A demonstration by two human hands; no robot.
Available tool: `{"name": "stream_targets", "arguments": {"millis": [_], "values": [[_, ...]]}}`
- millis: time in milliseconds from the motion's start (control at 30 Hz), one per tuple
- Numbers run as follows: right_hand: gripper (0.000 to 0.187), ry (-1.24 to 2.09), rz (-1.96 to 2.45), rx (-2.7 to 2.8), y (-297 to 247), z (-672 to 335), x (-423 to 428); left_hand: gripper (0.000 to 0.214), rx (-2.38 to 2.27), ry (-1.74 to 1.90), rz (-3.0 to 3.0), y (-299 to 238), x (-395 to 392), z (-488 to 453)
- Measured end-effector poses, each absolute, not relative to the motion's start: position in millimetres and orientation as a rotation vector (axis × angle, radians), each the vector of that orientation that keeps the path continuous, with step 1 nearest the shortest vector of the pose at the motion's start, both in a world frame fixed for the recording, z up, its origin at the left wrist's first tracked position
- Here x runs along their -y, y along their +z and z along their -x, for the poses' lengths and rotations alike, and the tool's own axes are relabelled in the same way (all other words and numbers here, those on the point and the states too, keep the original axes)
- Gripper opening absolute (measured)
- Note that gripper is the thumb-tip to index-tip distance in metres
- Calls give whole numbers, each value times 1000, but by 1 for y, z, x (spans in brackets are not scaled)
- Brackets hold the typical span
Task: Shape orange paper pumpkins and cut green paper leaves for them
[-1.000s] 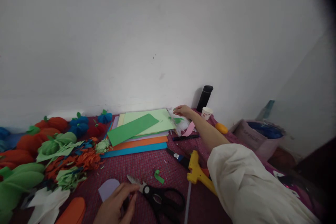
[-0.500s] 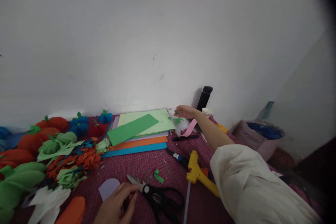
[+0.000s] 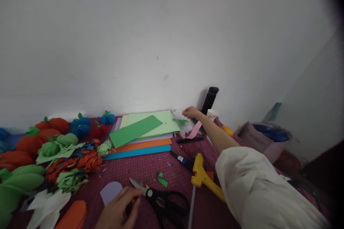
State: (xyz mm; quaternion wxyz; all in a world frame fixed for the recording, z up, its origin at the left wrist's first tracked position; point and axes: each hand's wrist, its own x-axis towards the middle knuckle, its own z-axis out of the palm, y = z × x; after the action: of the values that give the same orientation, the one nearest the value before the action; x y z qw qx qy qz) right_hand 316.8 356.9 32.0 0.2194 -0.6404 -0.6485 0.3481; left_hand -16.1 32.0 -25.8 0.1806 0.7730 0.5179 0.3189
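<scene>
My left hand (image 3: 119, 209) rests at the bottom, its thumb and fingers bent together beside the blades of the black-handled scissors (image 3: 168, 202). Whatever it holds, if anything, is hidden. A lilac paper piece (image 3: 110, 192) with a rounded end lies behind that hand. My right hand (image 3: 191, 112) reaches far out, fingers curled together, with nothing visible in them. Just below its fingertips, small green paper leaves (image 3: 180, 122) lie on a clear plastic bag (image 3: 188, 128). A green paper strip (image 3: 137, 131) lies on the stack of coloured paper (image 3: 153, 147).
A yellow glue gun (image 3: 200, 175), a cutter knife (image 3: 182, 160), a black pen (image 3: 190, 140) and a pink strip (image 3: 195, 130) lie at right. Behind stand a black bottle (image 3: 210, 101) and a paper cup (image 3: 212, 114). Paper pumpkins (image 3: 53, 125) and shredded paper (image 3: 91, 161) fill the left.
The small green piece at my right fingertips is no longer there; green leaves show on the plastic below. My right hand has drawn slightly right and its fingers have curled. My left hand has stayed put.
</scene>
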Motion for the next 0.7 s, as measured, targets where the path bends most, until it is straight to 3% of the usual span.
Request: {"name": "stream_targets", "arguments": {"millis": [267,700], "values": [[28,638,1948,2247,25,-305,-355,18,-1445,878,-2188,-26,-34,17],[26,309,2049,2359,23,-291,-353,19,-1446,876,-2201,-22,-32,13]]}}
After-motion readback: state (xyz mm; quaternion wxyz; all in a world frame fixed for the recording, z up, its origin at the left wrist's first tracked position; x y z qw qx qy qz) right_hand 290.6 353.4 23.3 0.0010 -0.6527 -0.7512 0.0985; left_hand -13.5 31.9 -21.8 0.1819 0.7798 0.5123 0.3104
